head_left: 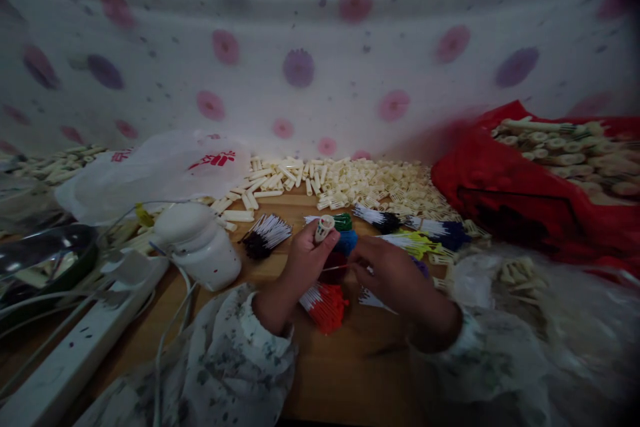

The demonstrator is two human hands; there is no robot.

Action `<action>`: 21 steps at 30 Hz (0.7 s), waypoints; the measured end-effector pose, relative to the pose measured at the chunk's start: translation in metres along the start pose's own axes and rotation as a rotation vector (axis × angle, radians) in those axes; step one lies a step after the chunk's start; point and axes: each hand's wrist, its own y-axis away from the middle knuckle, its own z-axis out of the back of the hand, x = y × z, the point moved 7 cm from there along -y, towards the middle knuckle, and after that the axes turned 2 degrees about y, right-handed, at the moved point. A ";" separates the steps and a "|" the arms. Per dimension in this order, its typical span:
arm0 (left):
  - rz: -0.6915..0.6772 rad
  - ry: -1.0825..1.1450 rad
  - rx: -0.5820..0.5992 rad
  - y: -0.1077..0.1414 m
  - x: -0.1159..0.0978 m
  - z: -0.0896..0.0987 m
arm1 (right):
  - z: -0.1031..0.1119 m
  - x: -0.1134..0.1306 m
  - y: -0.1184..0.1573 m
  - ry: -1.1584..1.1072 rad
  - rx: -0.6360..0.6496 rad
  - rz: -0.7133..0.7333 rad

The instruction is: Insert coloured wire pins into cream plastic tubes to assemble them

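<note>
My left hand (306, 257) is closed around a cream plastic tube (325, 227), its open end facing up and coloured marks showing inside. To its right, my right hand (390, 273) has its fingers pinched on a thin stick (336, 268) that points left toward my left hand. Motion blur hides the stick's far end. Around both hands lie bundles of thin white sticks with coloured ends: a red bundle (325, 308) below, a black bundle (267, 235) at left, a blue bundle (346, 241), a green bundle (343, 221) and a yellow bundle (413, 242) beyond.
Cream tubes (270, 180) and small cream parts (380, 183) are heaped at the back. A red bag (480, 167) full of cream pieces stands right, above a clear plastic bag (565, 293). At left are a white jar-shaped object (200, 247), cables and a power strip (85, 347).
</note>
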 end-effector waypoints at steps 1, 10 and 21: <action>0.008 -0.026 0.098 0.001 -0.006 -0.006 | 0.007 -0.007 0.000 -0.059 -0.029 0.019; 0.164 -0.064 0.319 0.011 -0.003 -0.023 | 0.027 -0.028 0.012 -0.446 -0.362 0.032; 0.084 -0.019 0.208 0.010 -0.012 -0.022 | 0.020 -0.024 0.017 -0.572 -0.454 -0.096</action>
